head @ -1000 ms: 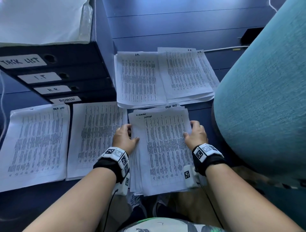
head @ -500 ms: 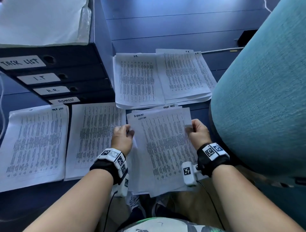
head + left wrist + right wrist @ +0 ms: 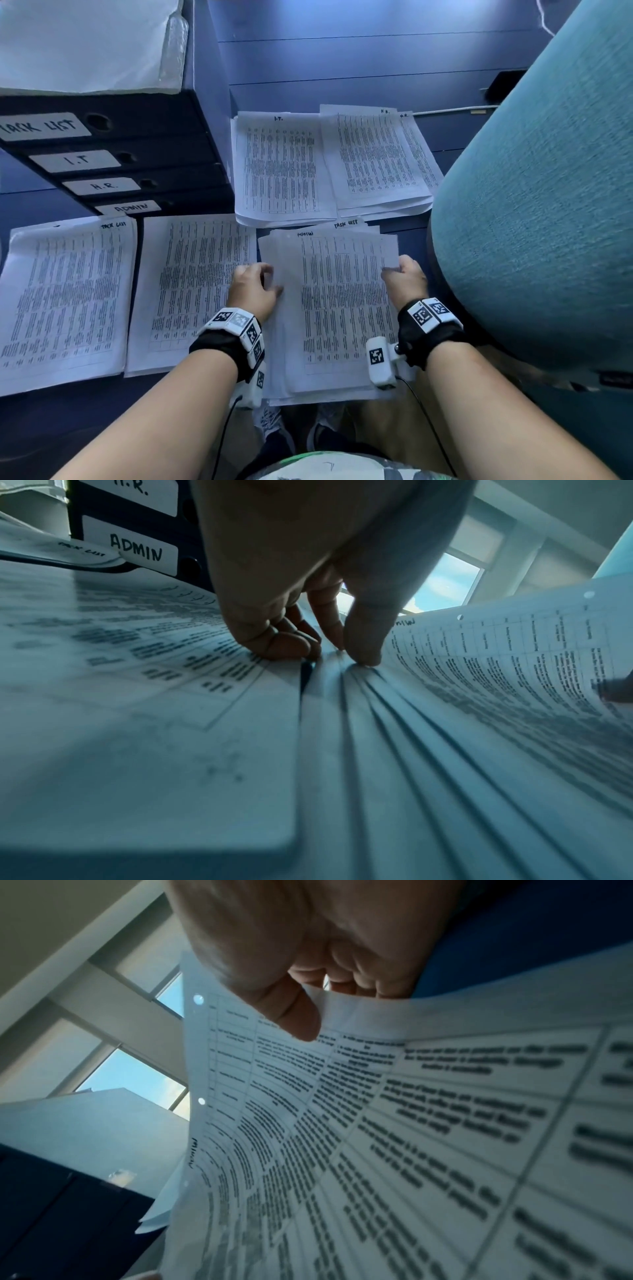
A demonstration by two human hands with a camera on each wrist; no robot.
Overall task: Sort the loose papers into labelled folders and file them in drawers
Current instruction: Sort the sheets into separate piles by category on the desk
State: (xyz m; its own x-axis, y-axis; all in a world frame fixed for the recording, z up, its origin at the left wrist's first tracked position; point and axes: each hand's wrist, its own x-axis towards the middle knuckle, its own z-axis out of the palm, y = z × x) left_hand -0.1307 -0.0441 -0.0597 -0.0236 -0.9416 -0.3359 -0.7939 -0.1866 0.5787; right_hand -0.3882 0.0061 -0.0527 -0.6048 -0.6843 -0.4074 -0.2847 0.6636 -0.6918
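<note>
A loose stack of printed papers (image 3: 329, 370) lies on the dark blue desk in front of me. Its top sheet (image 3: 342, 291) carries "ADMIN" in handwriting. My right hand (image 3: 406, 277) pinches that sheet's right edge, thumb on top (image 3: 298, 1018), and the sheet (image 3: 411, 1123) curves upward. My left hand (image 3: 253, 291) sits at the stack's left edge, thumb and forefinger tips (image 3: 363, 656) pinched together on the fanned sheet edges. Black folders are stacked at the left, labelled TASK LIST (image 3: 44, 126), I.T (image 3: 75, 159), H.R. (image 3: 102, 185) and ADMIN (image 3: 130, 207).
Sorted piles lie around: a TASK LIST pile (image 3: 65, 298) at far left, another pile (image 3: 191, 291) beside my left hand, an I.T. pile (image 3: 281, 171) and an H.R. pile (image 3: 376, 161) behind. A teal chair back (image 3: 531, 205) crowds the right. White sheets (image 3: 85, 41) top the folders.
Both hands went from resting at the stack's sides to pinching. The right hand has lifted the top ADMIN sheet's right edge, and the sheet, skewed half a second ago, now lies squarer.
</note>
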